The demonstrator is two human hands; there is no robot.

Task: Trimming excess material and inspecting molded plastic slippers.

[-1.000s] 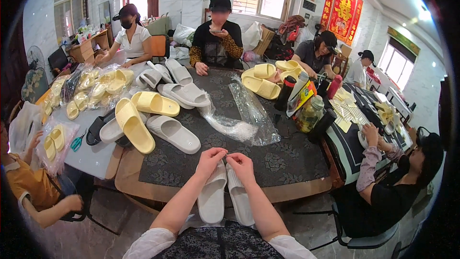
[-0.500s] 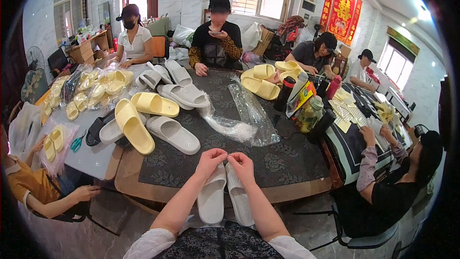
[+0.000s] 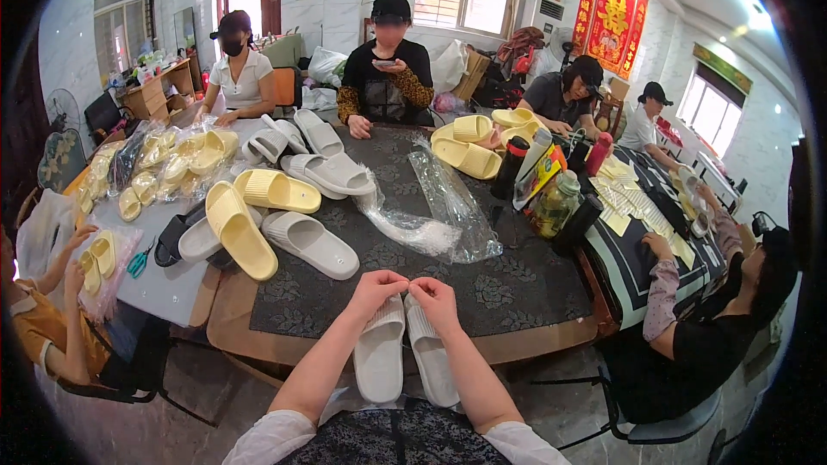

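Hands (image 3: 405, 288) unmoved over white slippers (image 3: 403, 351)

Round wooden table (image 3: 226, 327) under a dark patterned cloth (image 3: 517, 284). On the cloth: crumpled clear plastic bags (image 3: 435, 215) at centre; left of the bags a grey slipper (image 3: 310, 244), yellow slippers (image 3: 241, 228); behind the bags more grey slippers (image 3: 327, 174); right of them bottles and jars (image 3: 551, 198). White slipper pair (image 3: 403, 353) overhangs the near edge.

The left hand (image 3: 376, 287) and right hand (image 3: 433, 296) cover the front ends of the two white slippers (image 3: 379, 355). What the fingertips pinch is too small to tell. The table edge (image 3: 226, 319) hides the slippers' far part.
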